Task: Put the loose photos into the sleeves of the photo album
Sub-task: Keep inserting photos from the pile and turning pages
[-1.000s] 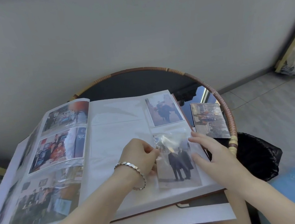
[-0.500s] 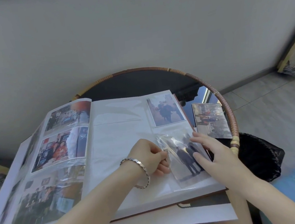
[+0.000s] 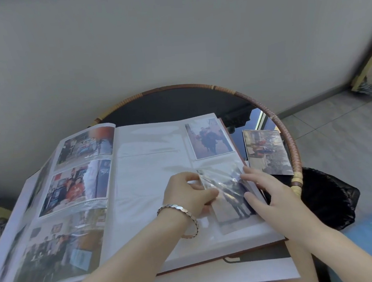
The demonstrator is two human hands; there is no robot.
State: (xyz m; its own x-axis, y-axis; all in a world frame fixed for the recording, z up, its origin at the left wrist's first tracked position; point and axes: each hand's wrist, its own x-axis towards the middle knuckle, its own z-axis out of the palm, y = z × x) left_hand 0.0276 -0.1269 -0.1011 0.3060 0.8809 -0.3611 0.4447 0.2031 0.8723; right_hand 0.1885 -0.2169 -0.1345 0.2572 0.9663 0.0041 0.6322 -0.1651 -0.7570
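The photo album (image 3: 151, 166) lies open on the round table. Its left page holds three filled sleeves. On the right page the top right sleeve holds one photo (image 3: 209, 140). Below it, a photo of two people in dark coats (image 3: 233, 202) lies tilted, its upper part under a crinkled clear sleeve (image 3: 219, 174). My left hand (image 3: 189, 194) pinches the sleeve's left edge beside the photo. My right hand (image 3: 268, 192) rests with straight fingers on the photo's right edge. A loose photo (image 3: 267, 151) lies on the table right of the album.
The round table has a woven rattan rim (image 3: 286, 136) and a dark glass top. A black bag (image 3: 329, 198) sits on the floor to its right. A white sheet (image 3: 226, 274) sticks out beneath the album's near edge. A grey wall stands behind.
The photo of the two people has tilted and slid up further under the sleeve. My left hand has shifted slightly right along the sleeve edge; my right hand stays on the photo's right edge.
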